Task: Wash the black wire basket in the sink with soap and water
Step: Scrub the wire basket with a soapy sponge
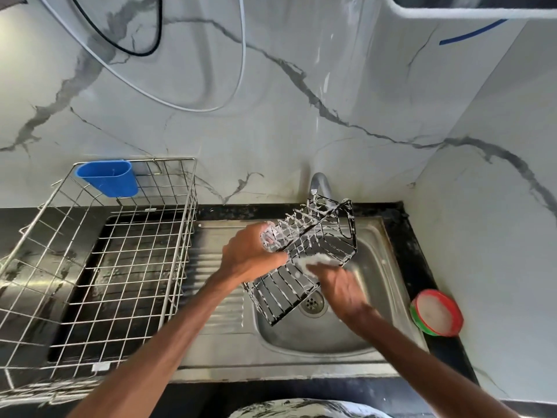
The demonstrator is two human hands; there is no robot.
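The black wire basket [319,236], streaked with white soap foam, is held tilted above the steel sink bowl [376,267], its far end just under the tap [321,184]. My left hand [251,251] grips the basket's left edge, fingers curled round the wires. My right hand [339,285] presses a foamy white scrubber [313,261] against the basket's near side; the hand is motion-blurred. No running water is visible at the tap.
A large steel wire dish rack [99,267] with a blue plastic cup holder [107,178] stands on the left drainboard. A round red-and-green soap tub [437,312] sits on the black counter at the right. The drain [313,303] lies below the basket.
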